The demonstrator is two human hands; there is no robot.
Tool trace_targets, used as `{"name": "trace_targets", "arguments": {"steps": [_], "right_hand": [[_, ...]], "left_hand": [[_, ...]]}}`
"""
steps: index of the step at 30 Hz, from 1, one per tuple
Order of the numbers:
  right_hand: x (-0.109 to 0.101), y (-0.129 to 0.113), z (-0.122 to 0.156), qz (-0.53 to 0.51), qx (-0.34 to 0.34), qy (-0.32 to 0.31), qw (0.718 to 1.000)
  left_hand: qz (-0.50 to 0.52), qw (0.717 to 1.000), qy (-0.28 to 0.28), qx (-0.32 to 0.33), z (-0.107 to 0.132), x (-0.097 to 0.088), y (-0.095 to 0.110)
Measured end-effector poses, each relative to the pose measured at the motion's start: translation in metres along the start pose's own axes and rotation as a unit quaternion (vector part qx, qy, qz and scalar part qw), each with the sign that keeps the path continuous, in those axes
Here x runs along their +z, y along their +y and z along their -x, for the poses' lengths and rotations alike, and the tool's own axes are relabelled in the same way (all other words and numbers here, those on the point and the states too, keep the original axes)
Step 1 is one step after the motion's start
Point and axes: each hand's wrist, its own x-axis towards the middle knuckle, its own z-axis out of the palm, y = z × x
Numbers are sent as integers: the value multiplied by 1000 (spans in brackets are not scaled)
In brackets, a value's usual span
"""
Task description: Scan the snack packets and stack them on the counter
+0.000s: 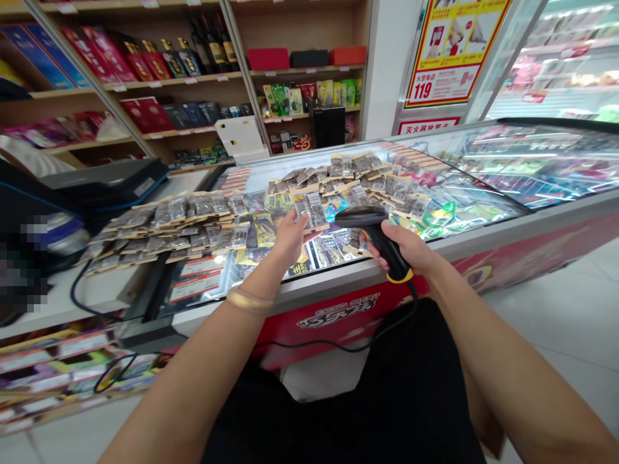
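My right hand [413, 248] is wrapped around the grip of a black barcode scanner [362, 219] with a yellow ring at its base. Its head points left, toward a small clear packet of dark contents on a tan backing [313, 211]. My left hand [289, 240] pinches that packet by its near left edge, above the glass freezer top. Similar packets lie in a heap [351, 167] just beyond, and stacked rows of them [178, 219] spread to the left. My left wrist wears a gold-coloured bangle [250, 300].
The glass-topped chest freezer [333, 277] runs across in front of me. A black cable [314, 345] hangs from the scanner to the left. Shelves [169, 80] with boxes and bottles stand behind, and a black device [109, 183] sits at left.
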Motion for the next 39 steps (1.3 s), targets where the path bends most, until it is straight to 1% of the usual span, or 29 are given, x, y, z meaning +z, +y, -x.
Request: {"name": "trace_targets", "arguments": {"steps": [9,12,14,16,17,19,22,23,25,26,28,31,33,36,39], "right_hand": [[2,-2,-2,1,8,10,1000],[2,0,-2,-1,1,25,1000],[4,1,-1,-3,-13,36,999],[11,2,-2,-11,-27,32,999],[15,3,-4,-17,-30,24,999],[27,3,-9,-24,-30,1,999],[50,4,-22,-22,-27,-41,999],[59,5,-28,-21,-26,-54,998],[77,6,-41,-27,-24,-76,996],[86,7,-47,-33,-21,-82,996],[102,8,-57,-46,-5,-86,995],[119,8,-66,-72,34,-86,993],[123,10,-69,-97,52,-90,990],[121,13,-71,-140,57,-96,984],[115,17,-73,-163,48,-106,980]], "left_hand": [[-16,1000,-1,-6,-2,-2,0],[-17,1000,-2,2,-2,0,-3],[-54,998,5,19,-2,-2,-4],[-146,986,45,64,0,-10,-2],[-201,972,73,96,2,-17,2],[-298,933,128,156,7,-37,14],[-394,877,185,203,17,-78,40],[-420,859,206,208,20,-92,48],[-464,830,243,192,24,-118,61],[-487,818,251,176,26,-129,64],[-543,792,243,139,30,-145,65],[-623,747,201,117,39,-159,56],[-664,716,179,119,44,-162,49],[-713,677,154,93,51,-160,45],[-737,658,145,49,53,-152,49]]}}
